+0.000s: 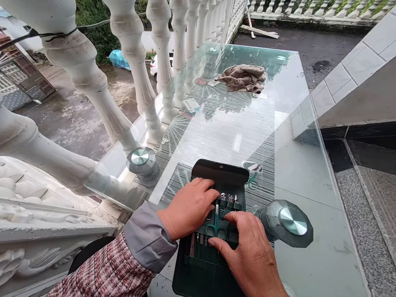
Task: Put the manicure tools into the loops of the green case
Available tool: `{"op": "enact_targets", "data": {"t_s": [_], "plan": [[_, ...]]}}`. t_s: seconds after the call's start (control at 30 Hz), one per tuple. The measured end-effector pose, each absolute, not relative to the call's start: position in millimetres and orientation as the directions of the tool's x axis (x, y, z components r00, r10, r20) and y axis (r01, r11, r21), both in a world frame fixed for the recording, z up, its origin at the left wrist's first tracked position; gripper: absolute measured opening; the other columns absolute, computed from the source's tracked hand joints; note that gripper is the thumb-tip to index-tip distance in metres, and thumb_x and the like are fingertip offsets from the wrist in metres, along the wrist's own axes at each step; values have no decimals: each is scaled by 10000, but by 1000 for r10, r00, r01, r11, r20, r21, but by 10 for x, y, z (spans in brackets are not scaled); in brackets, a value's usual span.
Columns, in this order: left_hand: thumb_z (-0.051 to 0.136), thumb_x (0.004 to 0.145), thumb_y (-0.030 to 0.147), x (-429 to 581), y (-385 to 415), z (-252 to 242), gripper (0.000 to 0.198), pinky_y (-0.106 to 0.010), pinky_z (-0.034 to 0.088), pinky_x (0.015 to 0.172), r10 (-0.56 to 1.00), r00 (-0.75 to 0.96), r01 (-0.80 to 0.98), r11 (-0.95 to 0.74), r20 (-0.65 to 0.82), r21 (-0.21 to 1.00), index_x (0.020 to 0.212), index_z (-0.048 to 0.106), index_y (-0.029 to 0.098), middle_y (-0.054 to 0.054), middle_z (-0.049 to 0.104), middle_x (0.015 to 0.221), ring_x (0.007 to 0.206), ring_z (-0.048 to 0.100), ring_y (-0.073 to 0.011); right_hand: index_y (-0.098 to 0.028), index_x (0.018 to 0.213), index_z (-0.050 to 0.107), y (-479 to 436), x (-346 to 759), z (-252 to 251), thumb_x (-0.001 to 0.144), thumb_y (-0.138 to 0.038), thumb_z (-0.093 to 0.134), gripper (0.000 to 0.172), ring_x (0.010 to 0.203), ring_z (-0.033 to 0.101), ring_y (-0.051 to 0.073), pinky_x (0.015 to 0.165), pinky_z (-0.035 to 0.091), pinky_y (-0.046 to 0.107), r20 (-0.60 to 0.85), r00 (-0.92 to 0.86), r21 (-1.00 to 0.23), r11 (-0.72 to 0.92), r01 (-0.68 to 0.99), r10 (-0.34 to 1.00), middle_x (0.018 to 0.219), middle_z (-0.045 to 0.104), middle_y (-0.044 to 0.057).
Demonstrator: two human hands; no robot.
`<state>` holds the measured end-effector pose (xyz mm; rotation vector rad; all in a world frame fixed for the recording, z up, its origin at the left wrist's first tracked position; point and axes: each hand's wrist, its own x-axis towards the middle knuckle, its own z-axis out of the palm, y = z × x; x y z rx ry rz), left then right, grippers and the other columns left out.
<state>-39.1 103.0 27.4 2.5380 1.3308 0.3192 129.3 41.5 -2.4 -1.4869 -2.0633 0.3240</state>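
An opened dark manicure case [212, 286] lies at the near end of the glass table, its flap [221, 172] folded away from me. My left hand [190, 205] grips the left side of the case with bent fingers. A pair of small scissors [215, 223] with green handles lies over the middle of the case, blades pointing away. My right hand [253, 253] has its thumb and index finger around the scissors' handles. Nail clippers [227, 197] sit in the upper row of slots. Several slim tools [198, 241] stick out of the lower pocket, partly hidden by my hands.
The glass tabletop [230, 123] rests on faceted supports [292, 219]. A brown cloth [243, 78] lies crumpled at its far end, and a small white-and-blue card or packet [191, 104] near the left edge. White balusters [134, 47] run along the left; stone steps [380, 202] are at right.
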Motion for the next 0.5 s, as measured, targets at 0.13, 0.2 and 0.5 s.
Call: {"op": "enact_targets", "data": {"t_s": [0.13,0.2,0.5], "plan": [[566,838,157,-389,1031,284,183,-408,454,933,826,560,768,-547,66,332,1020,553,165,-95,521,1193,1087,494,-250,-204,1014,462,448,1294,-50,806,-400,599,316,872,531,238,768,460,395,344,-197,-487,354,799,918,929,563,78],[562,846,174,-399,1033,292,174,-422,454,933,822,566,760,-549,61,347,1020,549,167,-103,517,1204,1099,493,-255,-197,1016,469,463,1299,-65,814,-423,584,324,857,536,227,750,465,375,354,-191,-481,353,802,916,913,566,73],[680,782,251,-496,1005,299,478,-434,402,1012,782,620,704,-586,53,402,1197,463,155,-157,427,1334,1230,429,-288,-204,954,520,568,1417,38,834,-339,578,190,803,529,187,704,448,321,309,-202,-549,348,760,929,857,575,35]]}}
